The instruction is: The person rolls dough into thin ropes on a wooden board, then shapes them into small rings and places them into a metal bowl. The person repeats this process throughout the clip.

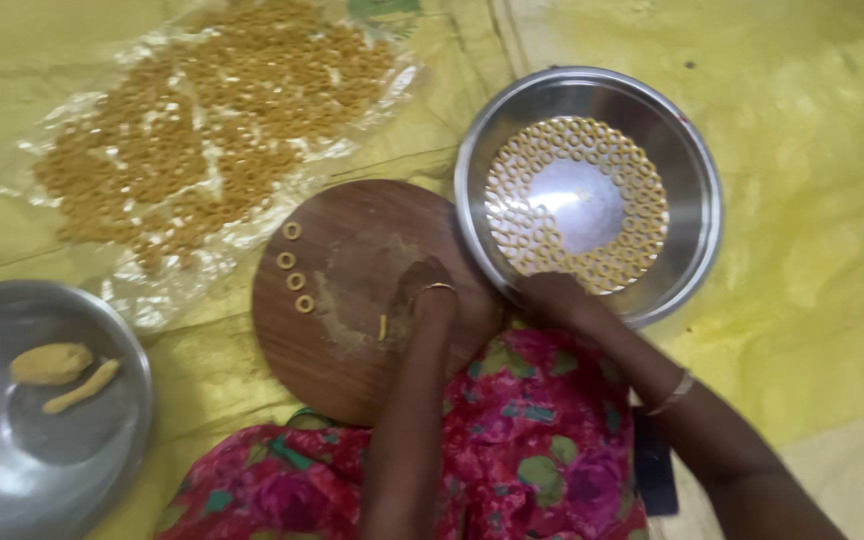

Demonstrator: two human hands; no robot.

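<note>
Now: left hand point(434, 300) on round wood board point(352, 300) (floury); right hand point(552, 297) at steel plate point(692, 190).

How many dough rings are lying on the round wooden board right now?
4, in a short column near the left edge of the wooden board: ring, ring, ring, ring. The left hand may hide more.

Matt wooden board point(352, 290), glossy steel plates point(687, 240) – crinkled clear plastic sheet point(102, 90), floral cloth point(512, 450)
</note>
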